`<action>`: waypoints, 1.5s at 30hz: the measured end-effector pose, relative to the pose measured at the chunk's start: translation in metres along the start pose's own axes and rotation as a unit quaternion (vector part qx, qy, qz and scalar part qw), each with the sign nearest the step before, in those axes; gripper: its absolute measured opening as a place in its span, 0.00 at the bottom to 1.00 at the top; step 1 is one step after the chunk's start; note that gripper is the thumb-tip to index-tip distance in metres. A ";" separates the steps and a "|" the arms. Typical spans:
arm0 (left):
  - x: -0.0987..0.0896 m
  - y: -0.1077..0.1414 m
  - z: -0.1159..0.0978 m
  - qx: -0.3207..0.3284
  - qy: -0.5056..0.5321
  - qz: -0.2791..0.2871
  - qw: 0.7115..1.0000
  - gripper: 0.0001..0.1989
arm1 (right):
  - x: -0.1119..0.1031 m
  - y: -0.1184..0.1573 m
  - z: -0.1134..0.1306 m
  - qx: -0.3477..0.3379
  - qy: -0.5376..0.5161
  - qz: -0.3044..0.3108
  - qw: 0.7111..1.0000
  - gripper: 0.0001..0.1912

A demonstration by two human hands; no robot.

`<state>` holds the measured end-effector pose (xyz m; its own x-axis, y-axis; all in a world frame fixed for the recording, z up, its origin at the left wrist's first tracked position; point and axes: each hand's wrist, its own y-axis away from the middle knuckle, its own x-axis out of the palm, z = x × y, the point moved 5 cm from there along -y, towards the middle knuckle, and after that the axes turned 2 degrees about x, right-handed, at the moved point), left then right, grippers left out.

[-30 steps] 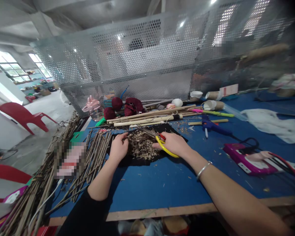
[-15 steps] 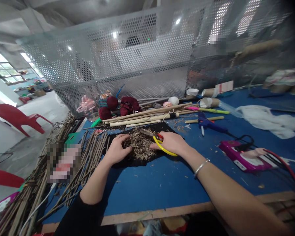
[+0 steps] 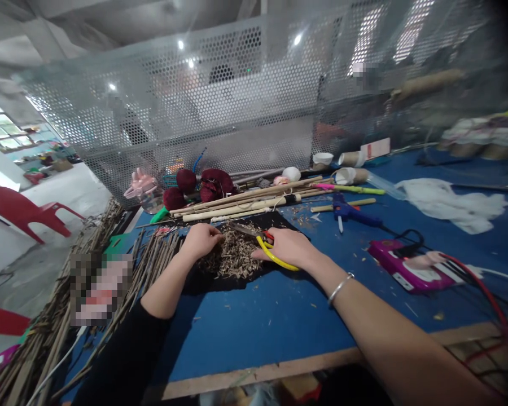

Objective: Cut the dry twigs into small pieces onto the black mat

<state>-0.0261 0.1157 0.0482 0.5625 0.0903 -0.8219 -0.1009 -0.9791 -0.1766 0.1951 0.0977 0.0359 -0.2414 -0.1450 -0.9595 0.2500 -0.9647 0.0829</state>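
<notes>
Perforated metal screening (image 3: 237, 107) stands beyond the pile of chopped stems (image 3: 237, 256), which lies on a black sheet (image 3: 215, 286) over a blue tabletop (image 3: 254, 332). Above the pile are the yellow-handled shears (image 3: 278, 259), their grips wrapped by the right hand (image 3: 288, 248) at the pile's right edge. From that palm the long axis runs leftward and slightly away from the person, blades pointing across the pile's far side. Left hand (image 3: 201, 241) is at the pile's left edge, nearer the blade tips, which end just beside its fingers. Those fingers curl in narrowly; whether they pinch a piece cannot be told. Thin sticks (image 3: 154, 265) lie left of the pile.
</notes>
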 end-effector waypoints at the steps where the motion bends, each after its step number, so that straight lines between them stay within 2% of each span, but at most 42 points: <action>1: -0.005 0.004 -0.001 -0.008 0.011 -0.013 1.000 0.06 | 0.000 0.000 0.000 -0.001 -0.001 0.002 1.000 0.32; 6: -0.017 0.036 -0.002 -0.054 0.063 -0.067 0.994 0.13 | 0.002 0.003 0.004 -0.019 -0.005 0.000 1.000 0.33; 11: -0.002 0.066 0.004 -0.115 0.174 -0.106 0.972 0.17 | 0.009 0.009 0.014 -0.061 -0.029 -0.002 0.998 0.34; 15: 0.002 0.076 0.007 -0.159 0.227 -0.130 0.952 0.18 | 0.013 0.011 0.017 -0.075 -0.015 0.002 0.997 0.33; 21: -0.015 0.078 0.008 -0.146 0.211 -0.210 0.943 0.14 | 0.006 0.011 0.009 -0.025 -0.009 0.010 1.000 0.30; 23: -0.012 0.077 0.013 -0.168 0.282 -0.203 0.922 0.15 | 0.004 0.013 0.012 -0.035 -0.024 0.018 0.999 0.29; 26: 0.001 0.076 0.018 -0.208 0.412 -0.162 0.872 0.18 | 0.003 0.016 0.021 -0.071 -0.026 0.021 0.997 0.29; 28: 0.009 0.077 0.016 -0.216 0.451 -0.137 0.855 0.19 | 0.005 0.018 0.027 -0.083 -0.022 0.020 0.996 0.32; 30: 0.013 0.078 0.012 -0.206 0.443 -0.121 0.864 0.18 | 0.007 0.018 0.031 -0.090 -0.026 0.005 0.996 0.34; 33: 0.013 0.081 0.005 -0.169 0.380 -0.113 0.902 0.16 | 0.007 0.018 0.034 -0.083 -0.043 -0.016 0.996 0.31; 36: 0.010 0.083 0.000 -0.144 0.318 -0.112 0.931 0.15 | 0.008 0.018 0.032 -0.055 -0.043 0.004 0.998 0.28; 40: 0.007 0.082 -0.001 -0.143 0.282 -0.111 0.942 0.15 | 0.009 0.017 0.030 -0.041 -0.032 0.036 0.998 0.29; 45: 0.004 0.081 -0.001 -0.142 0.256 -0.117 0.949 0.14 | 0.015 0.015 0.029 -0.034 -0.070 0.074 0.994 0.30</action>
<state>-0.0314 0.0367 0.0310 0.8743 0.2828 -0.3946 0.2606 -0.9592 -0.1101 0.1679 0.0747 0.0303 -0.3240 -0.3181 -0.8910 0.3539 -0.9142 0.1977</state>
